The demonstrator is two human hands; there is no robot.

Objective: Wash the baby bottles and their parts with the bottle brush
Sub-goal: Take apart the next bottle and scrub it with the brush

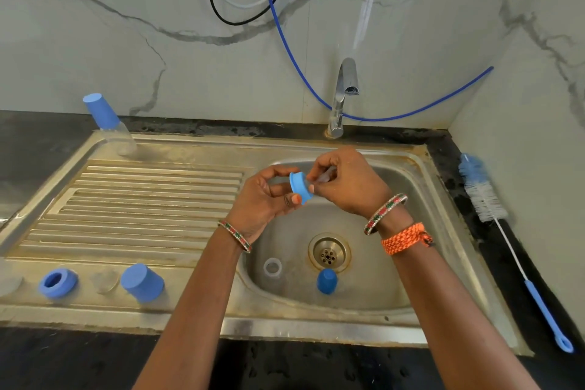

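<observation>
Bottle ring [300, 187], blue, is up over the sink basin [411, 199], between both my hands. L hand [262, 199] pinches it from the left, thumb under. R hand [345, 184] has fingers curled on a clear teat [326, 175] at the ring's right side. Down in the basin: clear ring [273, 266] & small blue cap [327, 281] near the drain [329, 252]. Near left on the rim: another blue ring [58, 283] & blue cap [142, 282]. Far left: capped bottle [109, 123]. Bottle brush [512, 247] lies on the right counter.
</observation>
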